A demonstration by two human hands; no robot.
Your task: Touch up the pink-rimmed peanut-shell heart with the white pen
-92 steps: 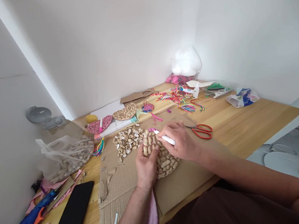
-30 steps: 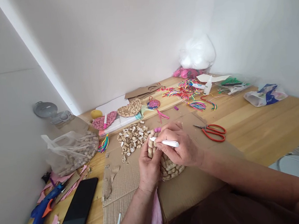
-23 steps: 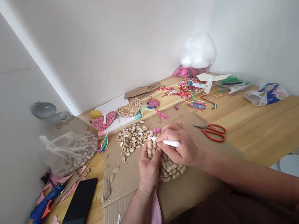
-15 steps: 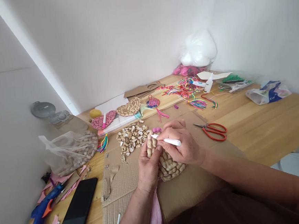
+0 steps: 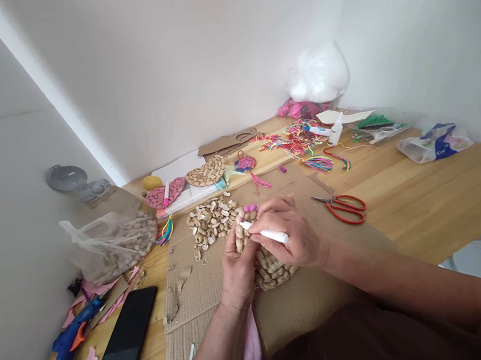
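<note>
- Both hands hide much of the peanut-shell piece [image 5: 275, 271], so its full outline cannot be made out; whether the marker tip touches a shell is too small to tell.
- The left hand [image 5: 239, 266] has its fingers closed on the piece's left side, thumb on top; the right hand's [image 5: 291, 232] fingers pinch a white marker [image 5: 275, 236].
- The piece is over cardboard [image 5: 203, 296] on a wooden table [image 5: 409, 205], between loose shells [image 5: 212, 220] and red-handled scissors [image 5: 345, 209]. At left, a black phone [image 5: 125, 333] is cut off below.
- Its shells are mostly tan, purple-pink at the far edge.
</note>
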